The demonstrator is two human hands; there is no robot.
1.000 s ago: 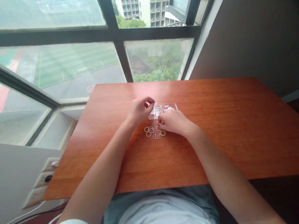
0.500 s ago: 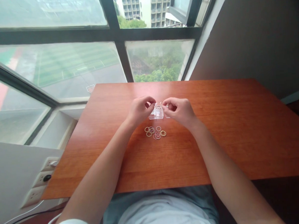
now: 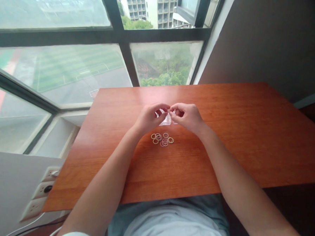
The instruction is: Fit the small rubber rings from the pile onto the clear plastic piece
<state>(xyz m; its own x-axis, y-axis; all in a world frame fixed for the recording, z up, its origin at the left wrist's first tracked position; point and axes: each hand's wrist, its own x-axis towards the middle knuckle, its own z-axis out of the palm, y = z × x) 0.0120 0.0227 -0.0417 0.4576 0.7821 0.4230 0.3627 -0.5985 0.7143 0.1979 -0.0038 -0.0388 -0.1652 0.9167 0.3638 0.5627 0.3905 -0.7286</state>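
Meeting nearly fingertip to fingertip above a clear plastic case, a person's left hand and right hand work close together over a wooden surface beside a broad window. Both hands are curled into a pinching shape, thumb towards forefinger; a pale speck shows where they meet, but it is too small to tell whether a ring is caught there, or in which hand. The case sits beneath the fingers, partly hidden, and a second clear piece shows just to its right, under the right hand; whether the two are joined cannot be made out. Nearer the person, a loose cluster of thin rings, some yellowish, others pinkish, lies flat on the surface, several overlapping, with neither hand touching them. The step in hand appears to be delicate two-handed handling above the case, judging by the pose. The next move would seem to call for a light, steady pinch and a clear line of sight into the case, which the fingers partly block. No brand, label or lettering can be read on the case or the rings, and the wall sockets at lower left show no legible writing either.
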